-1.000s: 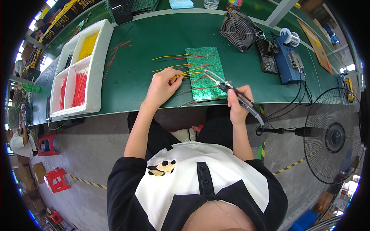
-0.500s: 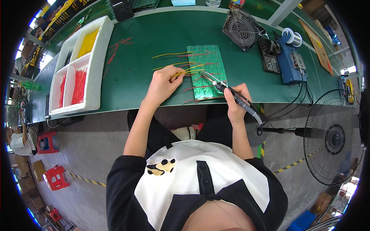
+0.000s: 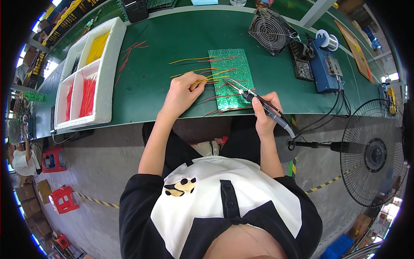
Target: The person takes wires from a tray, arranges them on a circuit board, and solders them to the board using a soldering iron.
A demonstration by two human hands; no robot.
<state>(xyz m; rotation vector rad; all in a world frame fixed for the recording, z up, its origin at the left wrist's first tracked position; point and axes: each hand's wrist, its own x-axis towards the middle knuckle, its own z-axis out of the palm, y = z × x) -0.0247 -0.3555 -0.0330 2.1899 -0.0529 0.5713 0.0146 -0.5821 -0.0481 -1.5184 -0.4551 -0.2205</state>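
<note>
While clamped on wires (image 3: 212, 79) and soldering iron (image 3: 247, 96), hands (image 3: 183, 92) above green table (image 3: 166, 45), grey floor (image 3: 101, 172).

Bright, even light; sheen on circuit board (image 3: 241, 75); fisheye edges bent, seemingly soft

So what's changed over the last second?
The right hand has shifted the iron slightly: its tip sits a little further left and nearer the person over the board. Nothing was picked up or let go: the left hand still pinches yellow wires; board and white box look unmoved.
</note>
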